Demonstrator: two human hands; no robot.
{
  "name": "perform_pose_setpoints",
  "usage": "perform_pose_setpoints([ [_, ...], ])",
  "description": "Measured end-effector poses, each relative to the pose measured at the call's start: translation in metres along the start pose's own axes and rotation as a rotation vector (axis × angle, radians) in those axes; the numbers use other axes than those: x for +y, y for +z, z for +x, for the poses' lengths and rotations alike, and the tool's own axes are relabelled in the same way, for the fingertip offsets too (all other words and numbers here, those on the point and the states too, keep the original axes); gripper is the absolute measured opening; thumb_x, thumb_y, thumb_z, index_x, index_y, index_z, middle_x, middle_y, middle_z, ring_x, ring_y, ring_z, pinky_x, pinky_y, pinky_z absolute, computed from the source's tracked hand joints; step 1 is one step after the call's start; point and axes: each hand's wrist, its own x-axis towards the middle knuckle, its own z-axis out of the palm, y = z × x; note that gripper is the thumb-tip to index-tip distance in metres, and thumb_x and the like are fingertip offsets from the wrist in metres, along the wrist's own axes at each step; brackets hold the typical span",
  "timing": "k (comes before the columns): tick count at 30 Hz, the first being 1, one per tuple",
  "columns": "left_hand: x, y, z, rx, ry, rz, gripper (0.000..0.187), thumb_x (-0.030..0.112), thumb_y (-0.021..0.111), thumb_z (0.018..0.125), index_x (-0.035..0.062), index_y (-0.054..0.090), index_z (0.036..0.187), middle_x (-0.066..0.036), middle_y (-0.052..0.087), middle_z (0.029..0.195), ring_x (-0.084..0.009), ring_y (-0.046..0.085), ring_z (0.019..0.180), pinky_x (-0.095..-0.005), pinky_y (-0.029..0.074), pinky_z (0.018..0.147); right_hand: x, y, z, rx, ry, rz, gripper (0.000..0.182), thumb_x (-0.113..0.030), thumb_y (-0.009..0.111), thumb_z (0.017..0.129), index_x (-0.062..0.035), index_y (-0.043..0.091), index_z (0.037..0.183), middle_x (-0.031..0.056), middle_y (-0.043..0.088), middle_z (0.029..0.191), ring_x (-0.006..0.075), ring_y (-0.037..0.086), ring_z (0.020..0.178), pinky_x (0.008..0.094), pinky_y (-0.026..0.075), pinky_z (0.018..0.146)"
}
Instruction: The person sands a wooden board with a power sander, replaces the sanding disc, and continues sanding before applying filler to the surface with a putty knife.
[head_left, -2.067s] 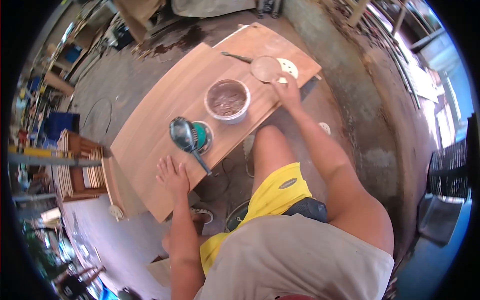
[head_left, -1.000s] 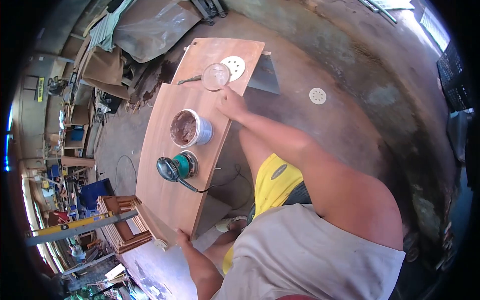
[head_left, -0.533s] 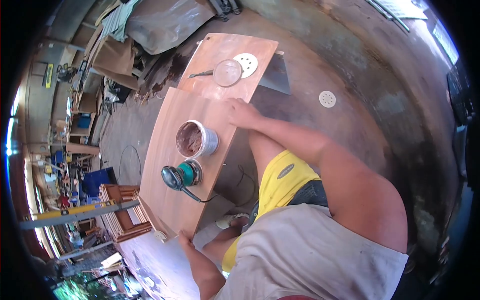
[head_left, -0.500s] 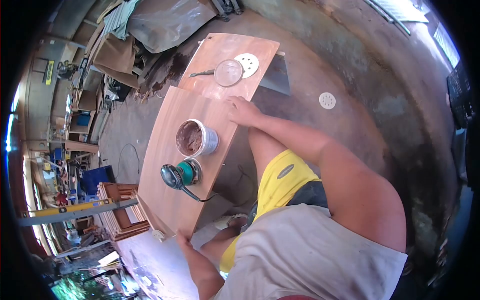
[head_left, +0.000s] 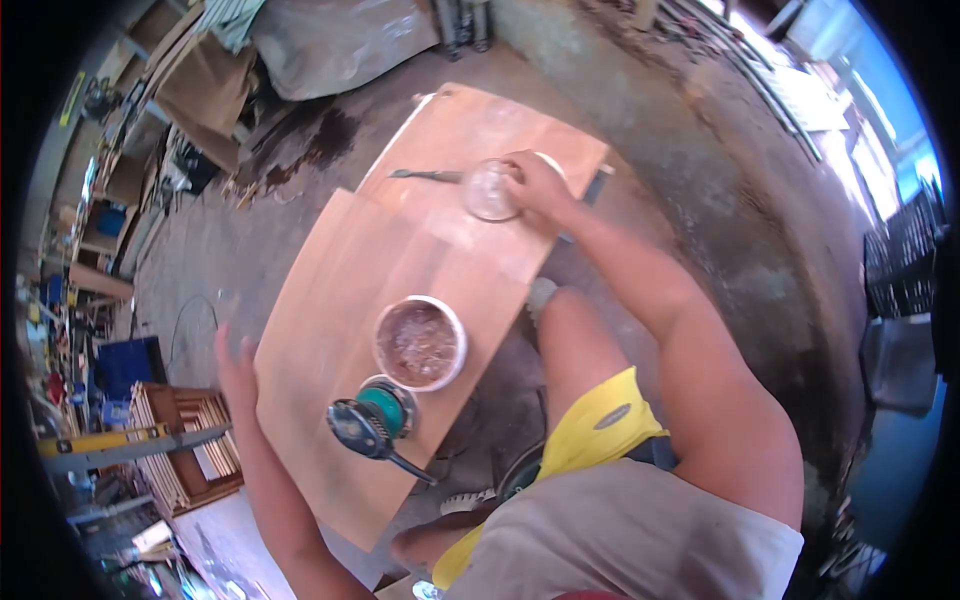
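My right hand (head_left: 538, 187) is closed on the rim of a clear round lid (head_left: 487, 195) at the far end of the wooden boards. Part of a white sanding disc (head_left: 549, 163) shows behind that hand. A flat-bladed tool (head_left: 425, 175), perhaps a putty knife, lies beside the lid. Off the left edge of the nearer wooden board (head_left: 320, 300), my left hand (head_left: 236, 370) is raised with its fingers apart, somewhat blurred. On this board stand an uncovered white tub (head_left: 421, 345) with brown paste inside and a green and black orbital sander (head_left: 372, 418).
Wooden frames (head_left: 180, 440) are stacked at the left, near a yellow spirit level (head_left: 110, 440). A cable (head_left: 195, 330) lies on the concrete floor. A plastic sheet (head_left: 345, 45) covers something at the back. A black crate (head_left: 905, 265) stands at the right.
My right hand moved from the board's edge to the lid and took hold of it. My left hand left the near corner and rose along the left side. The camera view has shifted.
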Motion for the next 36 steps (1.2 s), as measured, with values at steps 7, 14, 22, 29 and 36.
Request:
perform_pose_setpoints([
  [7,-0.068,0.087,-0.015,-0.184,0.042,0.13,0.061,0.025,0.069,0.092,0.0025,0.048,0.145,-0.028,0.044,0.15,-0.0431,0.04,0.141,-0.0488,0.032,0.117,-0.063,0.069,0.082,-0.196,-0.193,-0.144,0.031,-0.018,0.066,0.088,-0.0088,0.067,0.118,0.0131,0.065,0.118,0.0311,0.056,0.119,0.041,0.047,0.102],
  [14,-0.035,0.102,-0.016,-0.29,-0.044,0.067,0.062,0.028,0.07,0.091,0.0031,0.05,0.144,-0.028,0.044,0.15,-0.0444,0.041,0.14,-0.0493,0.033,0.117,-0.02,0.051,0.12,-0.233,-0.066,-0.195,0.037,-0.024,0.072,0.085,-0.0082,0.068,0.118,0.0144,0.064,0.118,0.0342,0.056,0.118,0.0429,0.046,0.102],
  [22,0.218,0.219,0.209,-0.615,0.215,-0.092,0.067,0.027,0.071,0.092,0.0074,0.044,0.15,-0.026,0.039,0.154,-0.0426,0.037,0.143,-0.0511,0.031,0.118,0.103,-0.001,0.12,-0.365,-0.205,0.124,0.052,-0.03,0.074,0.085,-0.0056,0.06,0.13,0.0174,0.052,0.142,0.0372,0.044,0.137,0.0478,0.036,0.116],
  [29,0.285,0.36,0.269,-0.4,0.091,0.166,0.076,0.043,0.064,0.093,0.0079,0.035,0.155,-0.025,0.035,0.157,-0.0439,0.033,0.144,-0.0585,0.025,0.117,0.096,-0.026,0.129,-0.383,-0.231,0.325,0.052,-0.036,0.073,0.087,-0.0024,0.061,0.124,0.0162,0.054,0.138,0.0363,0.044,0.138,0.0466,0.038,0.115],
  [36,0.299,0.369,0.269,-0.27,0.122,0.178,0.074,0.044,0.059,0.094,0.0024,0.039,0.151,-0.025,0.048,0.147,-0.0426,0.045,0.135,-0.0551,0.032,0.11,0.087,-0.037,0.14,-0.447,-0.181,0.323,0.051,-0.039,0.076,0.085,-0.0027,0.064,0.118,0.0127,0.057,0.132,0.0328,0.046,0.137,0.0434,0.044,0.11],
])
